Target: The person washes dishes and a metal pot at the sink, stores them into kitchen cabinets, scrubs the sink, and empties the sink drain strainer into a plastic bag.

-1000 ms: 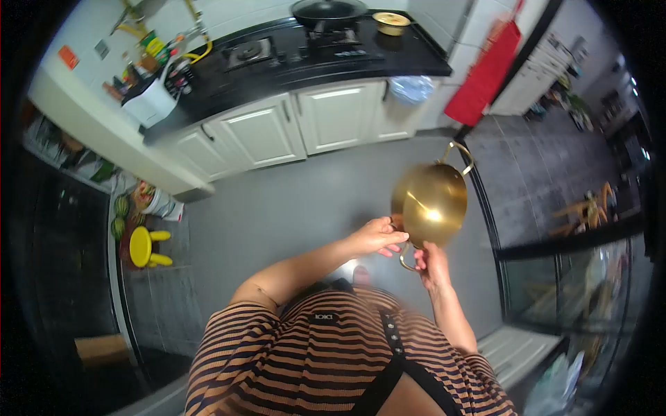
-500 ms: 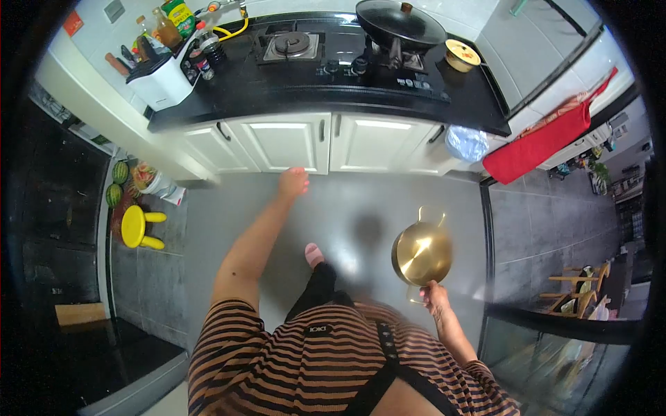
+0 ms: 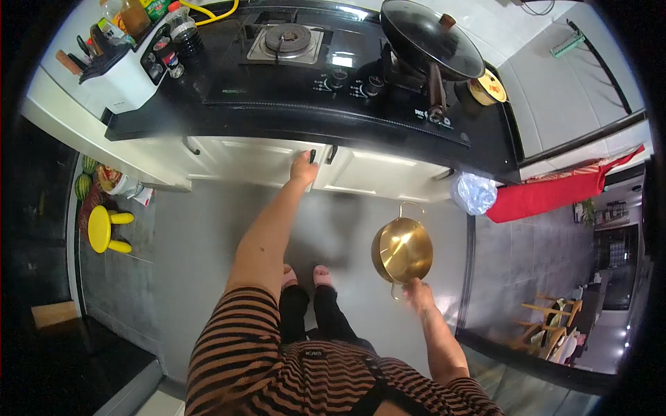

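Observation:
My left hand is stretched forward to a white cabinet door under the counter. Its fingers are closed at the dark door handle, whose upper end shows above them. Lower right, my right hand grips a shiny gold two-handled pot by the loop handle nearer me. The pot hangs over the grey floor, its inside turned up toward me, and nothing shows in it. Its other loop handle points toward the cabinets.
On the black counter stand a lidded pan, a bare burner, a yellow-lidded pot and a white knife block. A blue plastic bag and red cloth hang at right. A yellow stool stands left.
I have stepped closer to the counter, and both feet now show. My left hand has reached the cabinet handle and closed on it. The pot remains in my right hand.

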A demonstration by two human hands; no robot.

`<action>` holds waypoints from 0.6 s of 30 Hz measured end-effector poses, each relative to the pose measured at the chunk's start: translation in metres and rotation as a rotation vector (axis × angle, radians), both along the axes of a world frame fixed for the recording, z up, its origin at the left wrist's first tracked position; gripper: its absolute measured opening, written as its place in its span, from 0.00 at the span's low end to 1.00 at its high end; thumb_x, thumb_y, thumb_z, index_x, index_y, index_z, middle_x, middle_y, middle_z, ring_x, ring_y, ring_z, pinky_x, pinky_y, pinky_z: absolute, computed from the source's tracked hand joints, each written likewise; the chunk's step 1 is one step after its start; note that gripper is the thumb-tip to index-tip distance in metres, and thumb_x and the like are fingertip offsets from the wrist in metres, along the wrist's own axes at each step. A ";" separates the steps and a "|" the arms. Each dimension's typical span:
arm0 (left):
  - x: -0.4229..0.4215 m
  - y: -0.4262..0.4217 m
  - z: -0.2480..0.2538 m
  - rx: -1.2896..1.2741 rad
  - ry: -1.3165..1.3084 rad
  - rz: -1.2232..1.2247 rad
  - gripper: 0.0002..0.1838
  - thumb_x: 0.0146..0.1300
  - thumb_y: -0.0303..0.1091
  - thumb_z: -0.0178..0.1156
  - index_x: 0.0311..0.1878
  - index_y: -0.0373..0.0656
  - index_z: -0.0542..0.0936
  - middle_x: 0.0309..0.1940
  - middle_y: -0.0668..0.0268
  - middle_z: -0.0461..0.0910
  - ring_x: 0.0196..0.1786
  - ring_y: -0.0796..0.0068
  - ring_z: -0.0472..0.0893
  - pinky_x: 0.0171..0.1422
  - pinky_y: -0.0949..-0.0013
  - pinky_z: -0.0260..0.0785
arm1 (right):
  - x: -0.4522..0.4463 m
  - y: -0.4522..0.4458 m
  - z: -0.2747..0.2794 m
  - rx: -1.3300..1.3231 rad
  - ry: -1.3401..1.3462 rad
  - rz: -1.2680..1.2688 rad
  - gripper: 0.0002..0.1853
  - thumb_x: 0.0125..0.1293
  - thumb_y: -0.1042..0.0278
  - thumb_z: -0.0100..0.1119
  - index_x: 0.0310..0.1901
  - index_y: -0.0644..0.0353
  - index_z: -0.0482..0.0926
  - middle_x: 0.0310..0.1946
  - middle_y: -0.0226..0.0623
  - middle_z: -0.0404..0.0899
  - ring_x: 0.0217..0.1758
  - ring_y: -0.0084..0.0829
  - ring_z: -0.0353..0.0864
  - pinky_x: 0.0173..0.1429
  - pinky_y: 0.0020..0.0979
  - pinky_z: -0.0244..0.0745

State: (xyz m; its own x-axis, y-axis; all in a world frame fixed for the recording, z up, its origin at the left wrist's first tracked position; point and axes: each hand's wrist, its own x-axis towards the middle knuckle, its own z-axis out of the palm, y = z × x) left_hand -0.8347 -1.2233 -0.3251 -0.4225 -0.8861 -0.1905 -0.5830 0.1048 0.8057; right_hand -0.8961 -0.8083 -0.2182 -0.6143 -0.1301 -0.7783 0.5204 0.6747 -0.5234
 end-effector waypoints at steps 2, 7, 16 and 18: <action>-0.001 -0.006 0.014 0.128 -0.024 -0.070 0.21 0.48 0.33 0.55 0.49 0.42 0.71 0.47 0.57 0.73 0.51 0.61 0.71 0.54 0.65 0.62 | -0.020 -0.012 -0.010 0.017 -0.016 0.064 0.17 0.57 0.59 0.42 0.24 0.65 0.73 0.14 0.34 0.71 0.13 0.23 0.63 0.13 0.24 0.62; 0.003 0.008 -0.015 0.009 0.072 0.004 0.19 0.46 0.32 0.55 0.44 0.42 0.70 0.42 0.56 0.74 0.47 0.57 0.72 0.50 0.62 0.63 | -0.038 -0.034 -0.029 0.007 0.056 0.190 0.17 0.57 0.59 0.42 0.24 0.65 0.73 0.14 0.34 0.71 0.13 0.22 0.63 0.14 0.23 0.63; 0.134 0.083 -0.013 -0.135 0.228 -0.031 0.11 0.54 0.33 0.54 0.38 0.38 0.71 0.31 0.55 0.75 0.35 0.54 0.75 0.38 0.62 0.66 | -0.001 -0.078 -0.036 0.038 0.013 0.290 0.17 0.57 0.60 0.42 0.25 0.65 0.74 0.14 0.34 0.71 0.12 0.22 0.62 0.13 0.23 0.61; 0.180 0.097 -0.005 -0.154 0.247 -0.040 0.10 0.54 0.32 0.53 0.38 0.38 0.72 0.31 0.55 0.75 0.34 0.56 0.75 0.37 0.63 0.66 | 0.014 -0.096 -0.042 0.035 -0.010 0.323 0.17 0.57 0.60 0.42 0.24 0.65 0.74 0.14 0.34 0.71 0.11 0.22 0.62 0.13 0.24 0.61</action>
